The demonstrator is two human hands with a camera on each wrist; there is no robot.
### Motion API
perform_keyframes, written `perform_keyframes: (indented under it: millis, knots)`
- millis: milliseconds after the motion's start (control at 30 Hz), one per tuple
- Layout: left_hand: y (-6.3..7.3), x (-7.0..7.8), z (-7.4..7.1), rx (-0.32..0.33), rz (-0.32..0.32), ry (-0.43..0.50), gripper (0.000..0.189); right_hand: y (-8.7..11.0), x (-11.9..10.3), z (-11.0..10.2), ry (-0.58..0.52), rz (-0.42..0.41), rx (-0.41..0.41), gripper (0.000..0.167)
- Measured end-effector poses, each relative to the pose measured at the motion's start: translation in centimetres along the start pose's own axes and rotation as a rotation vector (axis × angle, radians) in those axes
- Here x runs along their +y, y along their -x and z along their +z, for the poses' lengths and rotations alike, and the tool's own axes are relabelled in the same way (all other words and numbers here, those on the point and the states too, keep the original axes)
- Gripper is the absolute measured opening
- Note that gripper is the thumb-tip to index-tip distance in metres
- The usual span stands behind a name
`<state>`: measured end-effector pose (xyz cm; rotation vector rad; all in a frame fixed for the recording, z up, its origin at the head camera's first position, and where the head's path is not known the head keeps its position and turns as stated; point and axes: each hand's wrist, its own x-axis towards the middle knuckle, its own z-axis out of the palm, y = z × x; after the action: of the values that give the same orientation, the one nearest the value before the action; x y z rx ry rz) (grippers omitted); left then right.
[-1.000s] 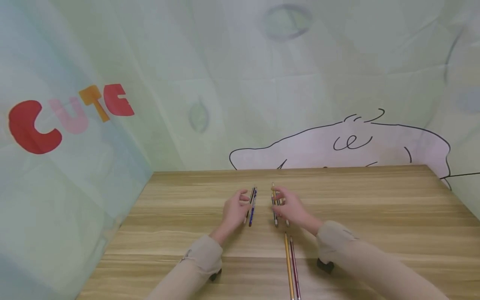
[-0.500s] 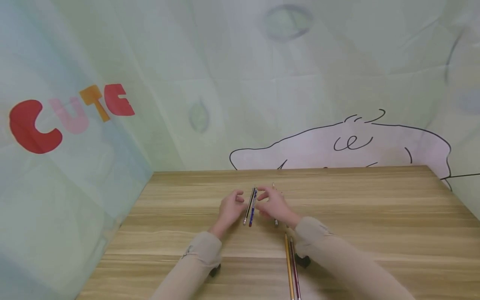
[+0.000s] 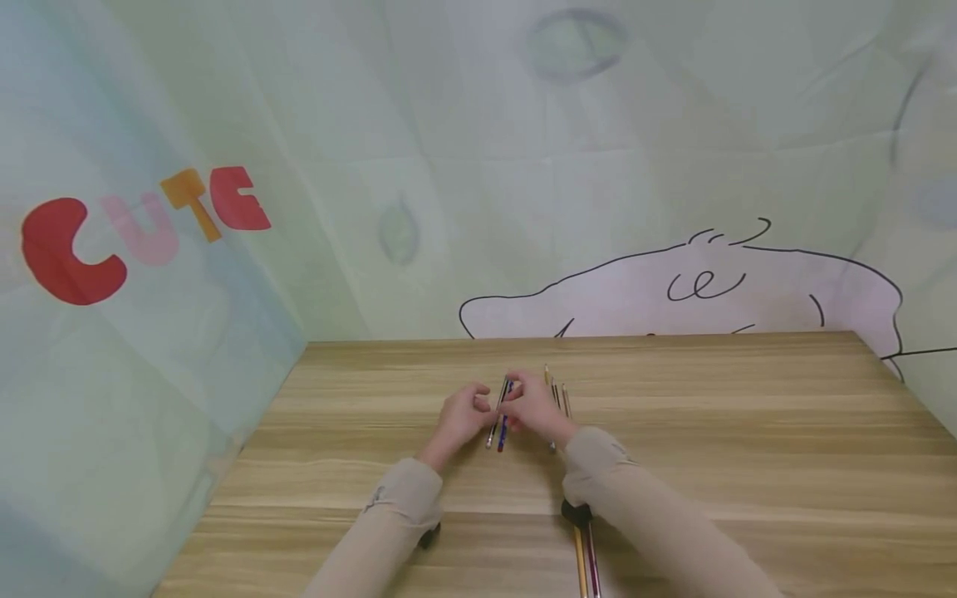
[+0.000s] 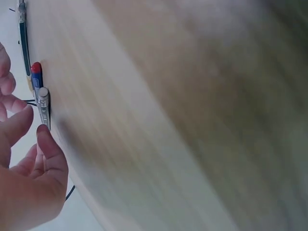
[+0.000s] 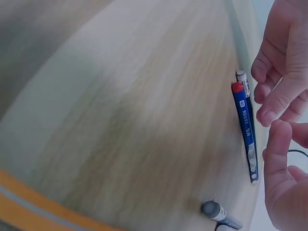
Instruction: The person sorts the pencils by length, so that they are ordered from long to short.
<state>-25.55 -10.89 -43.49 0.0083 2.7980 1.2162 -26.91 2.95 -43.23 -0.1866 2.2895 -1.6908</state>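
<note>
A blue pencil (image 3: 503, 437) with a red end and a dark pencil (image 5: 248, 91) with a whitish eraser end lie side by side on the table. Just left of the pair is my left hand (image 3: 458, 419), its fingers loosely bent around nothing. My right hand (image 3: 537, 407) hovers over the pair and partly covers it in the head view. From the right wrist view, both hands' fingertips come close together above the two pencils, and none is seen gripping them. Whether any finger touches a pencil I cannot tell.
Several more pencils (image 3: 566, 400) lie just right of the right hand, partly hidden by it. Nearer, a yellow pencil (image 3: 581, 565) and a maroon pencil (image 3: 593, 565) extend past the bottom of the head view. A printed cloth (image 3: 419, 166) hangs behind the wooden table (image 3: 748, 432).
My right hand has moved left from the right-hand pencils to above the blue and dark pair. The left hand has shifted only slightly. The pencils appear to lie where they were.
</note>
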Motion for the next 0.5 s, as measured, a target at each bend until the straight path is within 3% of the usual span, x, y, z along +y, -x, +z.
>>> perform_keyframes:
  millis: [300, 500]
  knots:
    - [-0.11, -0.17, -0.07, -0.065, -0.045, -0.032, 0.048, -0.43, -0.01, 0.33, 0.014, 0.084, 0.042, 0.056]
    - [0.04, -0.21, -0.06, -0.096, -0.030, -0.018, 0.047, -0.30, -0.03, 0.74, 0.064, 0.102, 0.055, 0.057]
